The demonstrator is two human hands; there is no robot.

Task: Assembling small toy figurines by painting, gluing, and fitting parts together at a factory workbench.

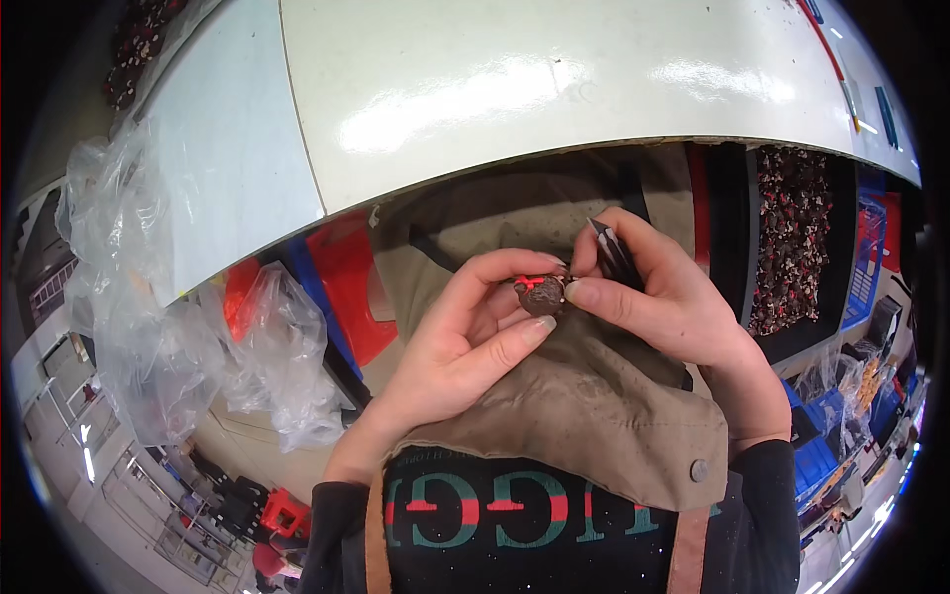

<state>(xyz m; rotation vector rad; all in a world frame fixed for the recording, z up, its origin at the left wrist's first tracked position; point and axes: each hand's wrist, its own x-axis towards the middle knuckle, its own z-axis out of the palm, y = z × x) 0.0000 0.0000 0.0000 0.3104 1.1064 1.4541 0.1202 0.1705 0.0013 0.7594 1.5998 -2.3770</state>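
My left hand [465, 342] pinches a small round dark-brown part [542, 295] with a red bit on its left side between thumb and fingertips. My right hand [658, 297] meets it from the right, thumb and forefinger touching the part. A slim black tool [614, 252] with a pale tip sticks up out of my right fist. Both hands hover over the brown apron [594, 416] on my lap, just below the edge of a white table [515, 89].
Crumpled clear plastic bags [168, 327] hang at the left over red and blue bins [346, 277]. A dark tray of small red and brown parts [792, 238] sits at the right, with blue bins [871, 247] beyond it.
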